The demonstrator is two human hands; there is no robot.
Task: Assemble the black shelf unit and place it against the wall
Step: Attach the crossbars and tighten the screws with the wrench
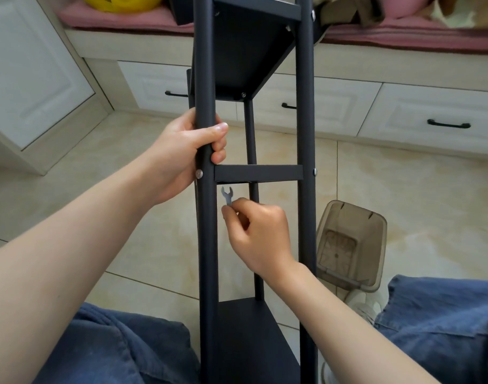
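Observation:
The black shelf unit lies tilted between my knees, its far end resting on the window bench. It has three round posts and several shelf boards. My left hand grips the left post just above a silver bolt head. My right hand pinches a small flat metal wrench, its open jaw pointing up just under the middle shelf's front rail, beside the left post. The wrench touches nothing that I can see.
A translucent brown plastic bin stands on the tiled floor right of the frame. Behind are white drawers with black handles and a bench with a pink cushion. A white cabinet door is at the left.

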